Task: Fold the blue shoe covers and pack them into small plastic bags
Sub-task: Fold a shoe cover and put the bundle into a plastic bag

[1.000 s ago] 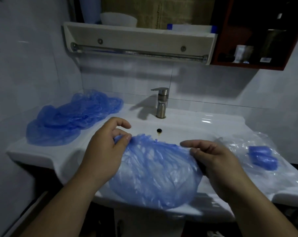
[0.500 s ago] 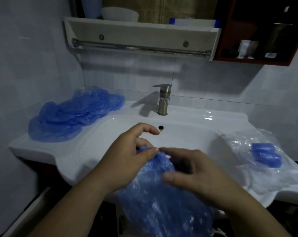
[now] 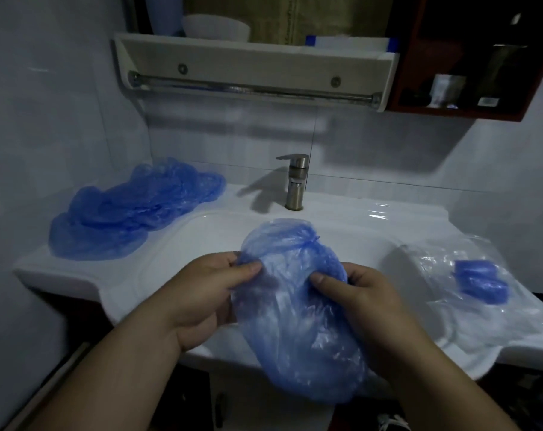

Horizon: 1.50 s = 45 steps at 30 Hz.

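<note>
Above the sink point(image 3: 201, 237), gripping one crumpled blue shoe cover point(image 3: 295, 321) near its top with both left hand point(image 3: 201, 300) and right hand point(image 3: 366, 306)

A white ceramic sink point(image 3: 341, 219) is fixed against a wall of pale tiles point(image 3: 61, 104). At its back edge a metal faucet point(image 3: 295, 185) stands upright, its lever pointing to the left. Above hangs a white shelf point(image 3: 254, 60) with a metal rail point(image 3: 251, 88) along its lower front. A white bowl point(image 3: 217, 26) stands on the shelf. Just right of the shelf is an open red-brown cabinet point(image 3: 456, 113). Inside are small containers point(image 3: 447, 88), too dark to identify.
</note>
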Motion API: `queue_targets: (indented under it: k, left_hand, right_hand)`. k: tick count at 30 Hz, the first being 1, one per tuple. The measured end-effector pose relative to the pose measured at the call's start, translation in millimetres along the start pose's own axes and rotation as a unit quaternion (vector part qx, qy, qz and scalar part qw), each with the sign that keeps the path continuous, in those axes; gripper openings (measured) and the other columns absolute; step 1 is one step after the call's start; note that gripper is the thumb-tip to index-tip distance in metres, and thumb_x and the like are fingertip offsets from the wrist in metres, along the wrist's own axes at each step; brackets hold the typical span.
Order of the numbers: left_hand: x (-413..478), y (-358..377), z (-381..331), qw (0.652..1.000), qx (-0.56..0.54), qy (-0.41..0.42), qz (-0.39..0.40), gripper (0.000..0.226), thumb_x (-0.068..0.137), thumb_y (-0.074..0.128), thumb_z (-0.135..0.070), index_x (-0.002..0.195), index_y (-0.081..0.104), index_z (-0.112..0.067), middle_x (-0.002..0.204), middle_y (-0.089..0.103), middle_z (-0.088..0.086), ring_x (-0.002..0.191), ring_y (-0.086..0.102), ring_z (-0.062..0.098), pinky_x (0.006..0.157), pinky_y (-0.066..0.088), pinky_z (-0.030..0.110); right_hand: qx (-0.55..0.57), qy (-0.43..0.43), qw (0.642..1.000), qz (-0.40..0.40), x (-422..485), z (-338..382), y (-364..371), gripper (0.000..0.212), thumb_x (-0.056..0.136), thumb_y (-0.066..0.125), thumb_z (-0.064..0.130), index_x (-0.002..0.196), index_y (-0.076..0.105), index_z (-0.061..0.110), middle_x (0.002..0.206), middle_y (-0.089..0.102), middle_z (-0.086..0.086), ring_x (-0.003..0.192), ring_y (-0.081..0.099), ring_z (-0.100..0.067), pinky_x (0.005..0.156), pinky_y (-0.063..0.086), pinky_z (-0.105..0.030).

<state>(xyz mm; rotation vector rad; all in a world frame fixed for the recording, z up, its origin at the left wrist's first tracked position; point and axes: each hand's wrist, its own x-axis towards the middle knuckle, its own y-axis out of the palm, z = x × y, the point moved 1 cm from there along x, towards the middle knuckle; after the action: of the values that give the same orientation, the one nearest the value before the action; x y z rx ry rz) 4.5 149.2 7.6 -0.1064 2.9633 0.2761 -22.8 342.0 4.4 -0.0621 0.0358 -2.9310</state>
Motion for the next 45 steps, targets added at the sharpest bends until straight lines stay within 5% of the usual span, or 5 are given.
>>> queue_targets:
  k: [7,33,37,41,45]
  left_hand:
    - [7,-6,-5,0.984,0.029,0.091,-0.149,0.015,0.096,0.060,-0.016,0.092,0.070,-0.006,0.087,0.072,0.018,0.073,0.069,0.025,0.068,0.054,0.034]
    - [-11,-11,-5,0.987,0.116,0.108,0.004,0.054,0.077,0.080,-0.008,0.123,0.059,-0.029,0.116,0.069,0.006,0.094,0.072,0.017,0.070,0.057,0.027]
    - [-31,-15,-13,0.893,0.313,0.313,0.080,0.084,0.057,0.080,-0.016,0.128,0.051,-0.050,0.140,0.048,-0.017,0.135,0.045,0.005,0.111,0.039,0.023]
    - [-39,3,7,0.737,0.560,0.352,0.140,0.091,0.055,0.086,-0.046,0.135,0.043,-0.055,0.148,0.022,-0.035,0.142,0.020,-0.008,0.108,0.021,0.006]
    - [-21,7,34,0.705,0.584,0.382,0.128,0.080,0.067,0.085,-0.034,0.137,0.048,-0.047,0.140,0.041,-0.028,0.133,0.039,-0.004,0.110,0.037,0.021]
  right_hand:
    - [0.065,0.049,0.996,0.025,3,0,-5,0.010,0.081,0.066,0.000,0.076,0.074,0.003,0.077,0.069,-0.023,0.066,0.065,-0.032,0.074,0.053,-0.042]
    - [0.121,0.088,0.986,-0.079,6,-3,-47,0.015,0.089,0.053,0.001,0.093,0.067,-0.006,0.075,0.066,-0.022,0.060,0.063,-0.030,0.057,0.051,-0.034]
    - [0.115,0.118,0.984,-0.067,-2,-7,-52,0.018,0.088,0.051,-0.005,0.099,0.063,-0.014,0.086,0.065,-0.030,0.075,0.062,-0.037,0.066,0.053,-0.039]
    - [0.086,0.134,0.985,-0.072,-6,-13,-53,0.023,0.085,0.056,-0.005,0.104,0.060,-0.018,0.099,0.058,-0.046,0.085,0.053,-0.045,0.079,0.042,-0.053]
    - [-0.028,0.139,0.990,-0.011,-8,-14,-51,0.014,0.081,0.066,0.004,0.090,0.071,-0.006,0.094,0.066,-0.036,0.085,0.065,-0.047,0.089,0.048,-0.059]
